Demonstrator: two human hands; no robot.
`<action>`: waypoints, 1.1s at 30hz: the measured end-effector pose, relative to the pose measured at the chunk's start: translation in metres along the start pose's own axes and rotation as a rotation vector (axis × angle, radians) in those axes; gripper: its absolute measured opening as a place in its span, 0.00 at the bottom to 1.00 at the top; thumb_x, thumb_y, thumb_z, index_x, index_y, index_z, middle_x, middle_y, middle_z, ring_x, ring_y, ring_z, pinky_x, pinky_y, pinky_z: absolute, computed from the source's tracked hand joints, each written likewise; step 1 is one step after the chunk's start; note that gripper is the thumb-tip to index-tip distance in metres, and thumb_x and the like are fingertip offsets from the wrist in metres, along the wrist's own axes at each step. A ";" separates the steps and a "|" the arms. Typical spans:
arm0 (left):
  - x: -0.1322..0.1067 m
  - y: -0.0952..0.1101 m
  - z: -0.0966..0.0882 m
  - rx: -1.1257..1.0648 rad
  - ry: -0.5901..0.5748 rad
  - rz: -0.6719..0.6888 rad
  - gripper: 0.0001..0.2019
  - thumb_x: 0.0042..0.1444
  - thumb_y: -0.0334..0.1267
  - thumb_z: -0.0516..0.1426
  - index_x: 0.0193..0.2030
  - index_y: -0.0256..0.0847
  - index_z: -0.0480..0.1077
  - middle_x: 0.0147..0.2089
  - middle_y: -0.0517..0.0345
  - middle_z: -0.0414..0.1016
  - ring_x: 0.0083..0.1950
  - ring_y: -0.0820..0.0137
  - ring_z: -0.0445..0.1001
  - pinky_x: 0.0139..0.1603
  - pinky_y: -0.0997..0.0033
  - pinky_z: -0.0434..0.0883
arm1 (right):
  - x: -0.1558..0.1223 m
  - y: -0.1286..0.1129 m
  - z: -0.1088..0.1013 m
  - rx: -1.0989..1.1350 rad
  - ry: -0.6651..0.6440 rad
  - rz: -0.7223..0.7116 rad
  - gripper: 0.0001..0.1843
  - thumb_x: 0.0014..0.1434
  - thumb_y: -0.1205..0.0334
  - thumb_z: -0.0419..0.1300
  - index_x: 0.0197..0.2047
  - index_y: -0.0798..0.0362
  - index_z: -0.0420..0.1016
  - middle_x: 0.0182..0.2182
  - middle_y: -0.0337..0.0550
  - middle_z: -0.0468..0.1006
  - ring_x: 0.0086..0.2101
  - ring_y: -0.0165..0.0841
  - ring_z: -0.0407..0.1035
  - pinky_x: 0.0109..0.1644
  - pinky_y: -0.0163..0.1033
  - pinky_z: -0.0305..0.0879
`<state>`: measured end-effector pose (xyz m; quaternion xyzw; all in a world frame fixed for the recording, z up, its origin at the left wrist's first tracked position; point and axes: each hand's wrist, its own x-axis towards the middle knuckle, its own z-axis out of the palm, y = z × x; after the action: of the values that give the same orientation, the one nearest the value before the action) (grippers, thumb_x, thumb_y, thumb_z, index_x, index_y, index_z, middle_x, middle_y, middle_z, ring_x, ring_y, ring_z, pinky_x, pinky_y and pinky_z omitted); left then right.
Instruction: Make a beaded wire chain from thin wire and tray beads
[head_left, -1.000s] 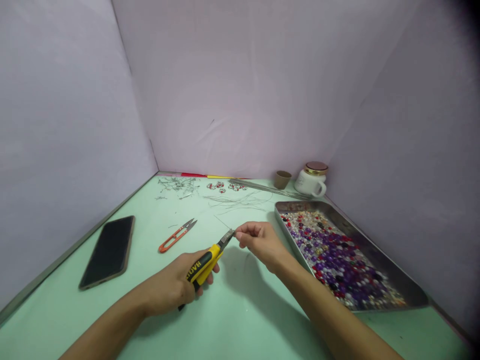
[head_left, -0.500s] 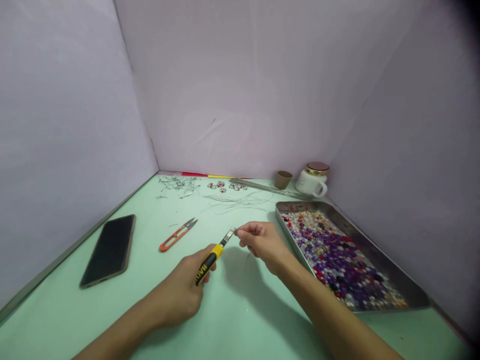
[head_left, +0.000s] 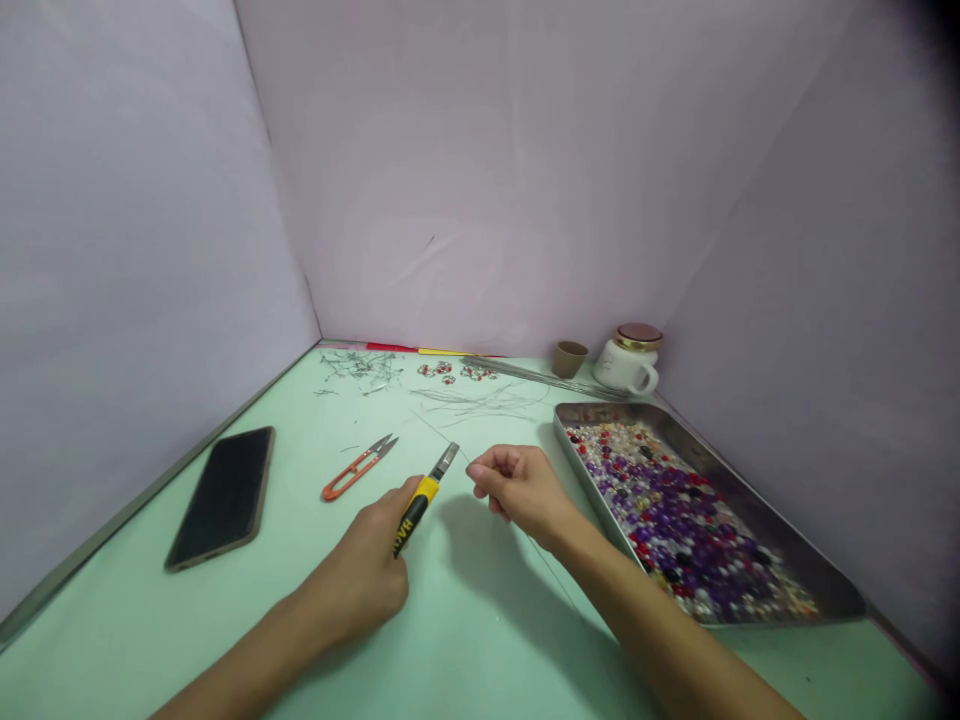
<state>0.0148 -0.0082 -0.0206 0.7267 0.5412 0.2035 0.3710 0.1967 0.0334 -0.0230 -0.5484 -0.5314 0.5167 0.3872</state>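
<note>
My left hand (head_left: 375,545) is closed around yellow-and-black pliers (head_left: 420,505), seen nearly edge-on, their metal jaws pointing up and away. Between thumb and forefinger, my right hand (head_left: 521,490) pinches a thin wire (head_left: 439,432). One end of this wire runs up to the left, close by the jaws; whether they touch it I cannot tell. Its other end passes below the right hand toward the forearm. Orange-handled thread snips (head_left: 360,468) lie on the table beyond my left hand.
A metal tray (head_left: 817,560) of mixed beads stands at the right. A dark phone (head_left: 221,495) lies left. Along the back are wire scraps (head_left: 360,368), red-beaded wire pieces (head_left: 448,372), loose wires (head_left: 480,402), a bundle of straight wires (head_left: 544,376), a brown cup (head_left: 570,360) and a lidded white mug (head_left: 626,365).
The pliers have drawn back slightly to the left and up, away from my right fingertips. The wire now shows stretching out on both sides of the right hand, which still pinches.
</note>
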 end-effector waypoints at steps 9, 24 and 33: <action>-0.004 0.001 -0.018 -1.086 -0.507 -0.085 0.28 0.28 0.23 0.49 0.43 0.40 0.61 0.38 0.55 0.65 0.33 0.71 0.65 0.26 0.73 0.61 | 0.007 0.009 -0.007 0.198 -0.121 -0.125 0.10 0.45 0.57 0.59 0.26 0.57 0.70 0.18 0.35 0.70 0.14 0.20 0.55 0.18 0.28 0.50; 0.002 -0.005 0.003 0.330 0.065 -0.049 0.39 0.36 0.19 0.47 0.60 0.40 0.49 0.49 0.44 0.62 0.49 0.57 0.62 0.45 0.61 0.60 | 0.002 0.004 0.001 -0.042 -0.031 0.005 0.05 0.45 0.65 0.57 0.21 0.55 0.68 0.15 0.35 0.69 0.14 0.21 0.56 0.15 0.28 0.49; -0.003 0.003 -0.026 -0.569 -0.365 -0.092 0.19 0.32 0.24 0.47 0.36 0.38 0.63 0.32 0.58 0.65 0.30 0.71 0.65 0.28 0.71 0.63 | 0.007 0.014 -0.004 0.179 -0.120 -0.065 0.10 0.43 0.57 0.61 0.25 0.56 0.70 0.16 0.34 0.69 0.14 0.20 0.54 0.17 0.28 0.48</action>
<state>-0.0023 -0.0032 -0.0015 0.5933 0.4194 0.1960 0.6586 0.2024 0.0392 -0.0368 -0.4620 -0.5231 0.5812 0.4186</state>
